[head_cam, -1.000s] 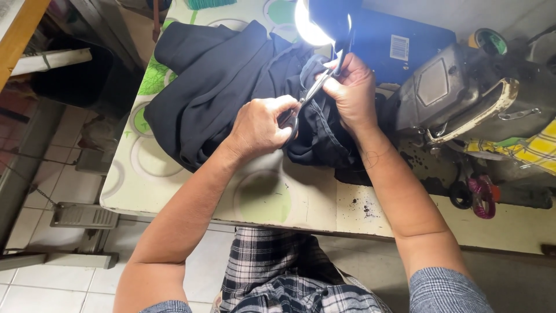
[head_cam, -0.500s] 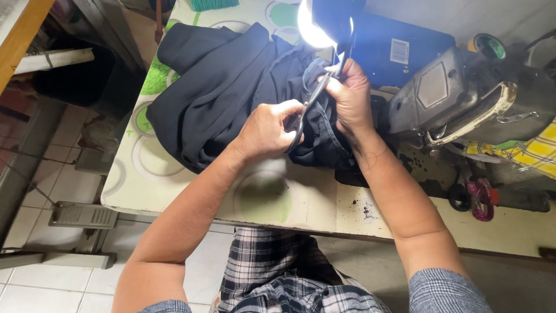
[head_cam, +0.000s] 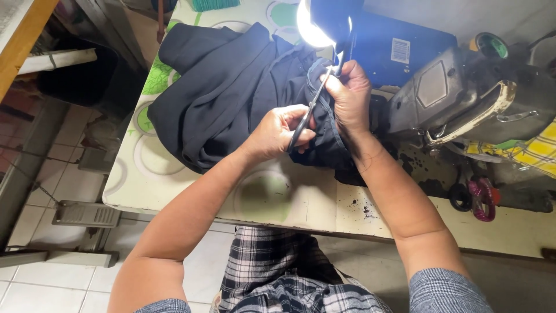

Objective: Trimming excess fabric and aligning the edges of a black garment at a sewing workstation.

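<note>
A black garment (head_cam: pixel 223 95) lies bunched on the worn sewing table (head_cam: pixel 278 200). My left hand (head_cam: pixel 278 132) grips the handles of a pair of scissors (head_cam: pixel 313 107), whose blades point up and to the right at the cloth. My right hand (head_cam: pixel 350 95) pinches a fold of the black garment right at the blade tips, just left of the sewing machine (head_cam: pixel 469 95). A bright lamp (head_cam: pixel 313 26) glares directly above both hands.
A dark blue box (head_cam: pixel 394 49) with a white label stands behind the hands. Pink-handled scissors (head_cam: pixel 482 200) lie on the table at the right, beside yellow checked cloth (head_cam: pixel 533 153). A floor pedal (head_cam: pixel 87 214) rests on the white tiles at the left.
Both hands and the scissors have shifted slightly up and to the right, closer to the lamp. The garment fold went with them.
</note>
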